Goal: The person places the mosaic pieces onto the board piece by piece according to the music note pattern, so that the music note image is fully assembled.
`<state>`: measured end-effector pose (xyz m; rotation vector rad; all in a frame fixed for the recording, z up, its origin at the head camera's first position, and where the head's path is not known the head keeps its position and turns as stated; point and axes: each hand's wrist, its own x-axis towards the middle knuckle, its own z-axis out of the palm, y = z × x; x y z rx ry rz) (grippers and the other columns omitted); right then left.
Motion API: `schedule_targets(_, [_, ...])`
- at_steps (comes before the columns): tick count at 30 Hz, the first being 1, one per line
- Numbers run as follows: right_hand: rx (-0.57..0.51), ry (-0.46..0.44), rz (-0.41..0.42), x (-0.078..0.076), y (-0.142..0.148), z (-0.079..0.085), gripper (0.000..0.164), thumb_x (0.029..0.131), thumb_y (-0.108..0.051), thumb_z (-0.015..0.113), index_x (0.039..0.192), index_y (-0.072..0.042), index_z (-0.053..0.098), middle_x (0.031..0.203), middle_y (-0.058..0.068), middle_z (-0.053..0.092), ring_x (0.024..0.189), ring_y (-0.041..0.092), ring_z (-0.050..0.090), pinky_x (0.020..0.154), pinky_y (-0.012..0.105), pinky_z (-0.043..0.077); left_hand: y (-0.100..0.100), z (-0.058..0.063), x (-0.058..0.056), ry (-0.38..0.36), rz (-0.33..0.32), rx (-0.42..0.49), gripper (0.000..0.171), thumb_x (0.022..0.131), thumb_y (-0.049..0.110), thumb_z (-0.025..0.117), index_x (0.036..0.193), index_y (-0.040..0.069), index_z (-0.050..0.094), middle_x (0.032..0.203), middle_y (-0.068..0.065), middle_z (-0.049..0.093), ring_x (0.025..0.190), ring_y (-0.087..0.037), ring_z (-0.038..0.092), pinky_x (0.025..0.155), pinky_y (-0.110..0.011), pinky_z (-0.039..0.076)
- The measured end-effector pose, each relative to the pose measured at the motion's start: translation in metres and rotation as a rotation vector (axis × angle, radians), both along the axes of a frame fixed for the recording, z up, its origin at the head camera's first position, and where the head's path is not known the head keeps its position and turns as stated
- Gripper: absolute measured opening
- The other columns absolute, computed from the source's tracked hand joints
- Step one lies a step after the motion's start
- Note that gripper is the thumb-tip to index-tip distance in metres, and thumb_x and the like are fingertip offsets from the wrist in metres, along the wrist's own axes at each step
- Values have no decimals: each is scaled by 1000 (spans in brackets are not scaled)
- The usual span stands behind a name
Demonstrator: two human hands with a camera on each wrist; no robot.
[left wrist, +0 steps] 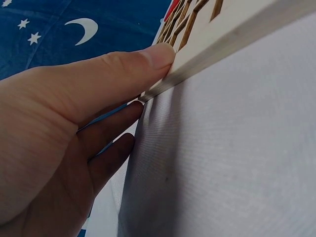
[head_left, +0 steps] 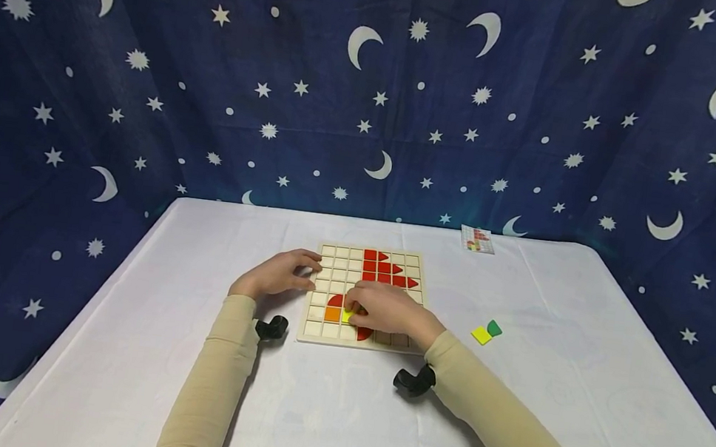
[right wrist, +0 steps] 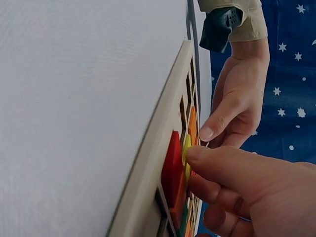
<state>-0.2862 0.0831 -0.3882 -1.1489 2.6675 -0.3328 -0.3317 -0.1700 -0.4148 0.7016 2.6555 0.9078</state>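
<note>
A wooden grid board (head_left: 310, 338) lies on the white table. My left hand (head_left: 281, 272) is at its left edge, thumb and fingers spread apart. In the left wrist view the thumb (left wrist: 160, 55) rests against the board's side. My right hand (head_left: 388, 308) reaches over the board's lower middle and pinches a yellow square tile (right wrist: 186, 150) at the grid. An orange square tile (head_left: 333, 314) and a red rounded tile (head_left: 336, 300) lie just left of it. Red squares and triangles (head_left: 369, 266) form rows at the upper right. My right hand hides some cells.
To the right of the board lie a yellow square tile (head_left: 481, 335) and a green rounded tile (head_left: 495, 328). A printed pattern card (head_left: 478, 240) is near the table's back edge. A dark blue star-and-moon cloth (head_left: 315, 136) hangs behind the table.
</note>
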Motion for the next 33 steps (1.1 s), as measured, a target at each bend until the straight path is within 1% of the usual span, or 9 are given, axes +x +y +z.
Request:
schedule_targets(3, [5,7,-15,1,-1,-1,13,90,-22,71,102,-17,70,97,-7,62,85,7,57,79,25,52,0,0,0,-5,0,11,42,89,17,73,127,2,63,146,-12,47,139,-31,37,116,-45,27])
schedule_targets(10, [8,19,-35,2,-1,-1,14,90,-23,71,102,-17,71,97,-6,61,83,7,56,77,25,52,0,1,3,33,-31,33,40,89,17,72,125,0,64,144,-15,48,137,-36,38,114,-48,30])
schedule_targets(13, [7,27,-32,3,-1,-1,14,89,-23,72,102,-17,71,97,-6,62,84,7,56,77,25,53,0,2,2,16,-22,31,40,89,16,72,125,1,64,145,-15,48,138,-35,38,115,-47,29])
schedule_targets(14, [5,30,-31,3,-1,-1,14,89,-23,72,102,-17,70,97,-6,62,84,7,57,77,25,53,0,2,2,0,-14,33,41,89,16,72,126,1,63,146,-14,47,139,-34,37,116,-47,28])
schedule_targets(17, [3,36,-24,3,0,-1,14,90,-22,71,103,-17,71,98,-6,62,84,7,57,77,25,53,0,2,1,-15,-2,15,42,89,17,73,127,2,63,146,-13,46,139,-33,36,116,-46,28])
schedule_targets(20, [3,41,-23,3,0,-2,14,90,-21,70,104,-17,71,98,-6,62,85,7,57,78,24,53,0,2,0,-17,6,-1,43,89,18,73,128,3,63,147,-12,46,139,-32,36,116,-46,28])
schedule_targets(25, [-2,39,-30,3,-1,-2,13,90,-22,71,102,-17,71,98,-6,62,85,7,58,77,26,53,1,0,-2,-15,8,1,42,90,19,73,128,3,63,147,-11,46,140,-31,36,116,-46,29])
schedule_targets(29, [8,43,-35,3,-1,-1,13,89,-22,71,102,-17,71,98,-6,63,87,7,60,78,27,54,1,0,-2,-15,5,1,42,90,19,72,128,3,63,147,-12,46,139,-32,36,115,-46,29])
schedule_targets(33, [8,38,-33,3,0,-2,14,89,-22,71,103,-18,71,99,-6,63,88,6,60,79,25,53,1,0,-1,-17,8,-4,42,90,19,72,128,3,63,147,-12,46,139,-32,36,115,-46,29])
